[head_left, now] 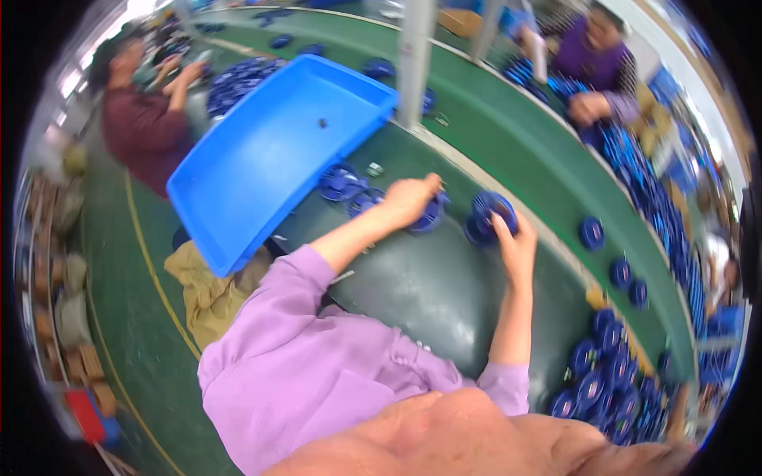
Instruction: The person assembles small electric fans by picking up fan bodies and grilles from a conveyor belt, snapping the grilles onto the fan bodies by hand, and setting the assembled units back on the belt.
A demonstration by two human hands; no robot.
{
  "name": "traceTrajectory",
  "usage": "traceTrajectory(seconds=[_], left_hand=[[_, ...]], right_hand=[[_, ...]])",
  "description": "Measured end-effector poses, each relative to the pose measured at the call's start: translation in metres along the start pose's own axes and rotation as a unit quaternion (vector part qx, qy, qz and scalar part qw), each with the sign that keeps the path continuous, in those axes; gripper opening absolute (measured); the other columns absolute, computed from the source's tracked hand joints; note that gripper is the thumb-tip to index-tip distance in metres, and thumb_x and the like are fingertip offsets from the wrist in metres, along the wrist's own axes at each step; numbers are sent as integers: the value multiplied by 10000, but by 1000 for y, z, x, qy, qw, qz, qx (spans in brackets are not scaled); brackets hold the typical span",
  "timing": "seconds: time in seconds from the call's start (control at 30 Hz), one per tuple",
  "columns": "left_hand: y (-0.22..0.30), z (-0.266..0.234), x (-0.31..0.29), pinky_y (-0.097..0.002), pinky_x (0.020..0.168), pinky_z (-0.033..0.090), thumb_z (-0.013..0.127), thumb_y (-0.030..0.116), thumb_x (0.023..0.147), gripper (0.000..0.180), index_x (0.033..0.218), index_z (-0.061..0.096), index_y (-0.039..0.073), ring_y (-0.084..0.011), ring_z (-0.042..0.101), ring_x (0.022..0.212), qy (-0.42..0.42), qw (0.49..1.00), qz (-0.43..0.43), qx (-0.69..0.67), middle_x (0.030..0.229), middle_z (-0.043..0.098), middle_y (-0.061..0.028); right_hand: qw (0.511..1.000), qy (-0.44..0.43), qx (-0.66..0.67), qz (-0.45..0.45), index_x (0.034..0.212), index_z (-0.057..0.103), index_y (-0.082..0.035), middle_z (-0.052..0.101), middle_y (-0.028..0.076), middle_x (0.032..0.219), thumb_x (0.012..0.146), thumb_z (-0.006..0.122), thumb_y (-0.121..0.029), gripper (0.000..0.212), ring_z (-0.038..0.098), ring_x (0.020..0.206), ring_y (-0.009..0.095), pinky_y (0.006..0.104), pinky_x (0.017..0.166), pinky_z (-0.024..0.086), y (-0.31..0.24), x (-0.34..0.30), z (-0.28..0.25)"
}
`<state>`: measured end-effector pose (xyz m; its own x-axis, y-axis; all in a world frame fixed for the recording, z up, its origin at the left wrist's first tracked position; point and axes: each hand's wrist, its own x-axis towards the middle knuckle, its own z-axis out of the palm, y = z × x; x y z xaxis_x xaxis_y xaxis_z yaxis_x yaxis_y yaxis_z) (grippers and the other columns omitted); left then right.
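My right hand [520, 238] is closed on a dark blue, round, spool-like part [486, 208], its thumb on the part's face, just above the green tabletop. Left of it, my left hand [409, 200] has its fingers pinched together, and whatever is in them is too small or blurred to name. Partly under that hand lies another blue round part [432, 216]. Two more blue round parts, one at the tray's edge [340, 182] and one nearer my left wrist [363, 201], rest on the table.
A large blue tray [262, 151] with a small dark bit in it stands at left. Blue parts are heaped at the lower right [607, 373]. Beyond a pale rail runs a green belt [508, 135] with scattered blue parts. A white post [416, 63] rises ahead. Two people work nearby.
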<state>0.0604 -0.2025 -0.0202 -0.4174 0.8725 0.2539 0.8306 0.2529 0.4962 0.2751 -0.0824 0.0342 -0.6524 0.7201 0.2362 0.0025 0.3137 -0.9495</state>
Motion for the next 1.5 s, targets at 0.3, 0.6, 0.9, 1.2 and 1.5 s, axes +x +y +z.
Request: traceTrajectory(seconds=[0.3,0.6,0.9,1.2,1.5], left_hand=[[27,10,11,-267,821,505,604,148,931,243,1138,626,23,-112,619,938,105,774,-85,-618,1040,665,-48],[56,0,11,-376,839,545,498,420,969,351,1137,577,122,-179,640,983,-70,471,-171,-862,1049,642,-41],[87,10,6,-295,887,480,408,367,1023,371,1258,507,98,-124,567,1014,78,590,-156,-788,1112,576,-23],[105,8,20,-278,848,447,383,247,1026,306,1171,545,32,-114,531,938,214,830,-5,-515,999,572,-59],[53,44,138,-449,1011,371,519,195,904,268,1093,602,24,-352,521,1131,126,959,166,-192,1121,597,-192]], right_hand=[[996,21,64,-57,1244,556,3,625,77,1056,882,617,-22,369,601,930,119,252,828,486,-9,19,46],[942,22,-228,-246,1246,590,-85,522,168,1273,846,567,-42,403,484,1203,328,416,1024,379,-6,28,54],[954,-47,-173,-238,1434,341,-40,296,240,1478,880,397,-686,853,311,1361,400,478,1100,260,11,18,50],[973,44,17,-228,1357,386,9,420,193,1385,917,468,-500,678,392,1309,330,417,1097,279,28,31,61],[914,261,-277,-140,1311,498,-43,480,218,1293,861,665,-274,533,475,1184,356,430,1011,380,75,85,-90]])
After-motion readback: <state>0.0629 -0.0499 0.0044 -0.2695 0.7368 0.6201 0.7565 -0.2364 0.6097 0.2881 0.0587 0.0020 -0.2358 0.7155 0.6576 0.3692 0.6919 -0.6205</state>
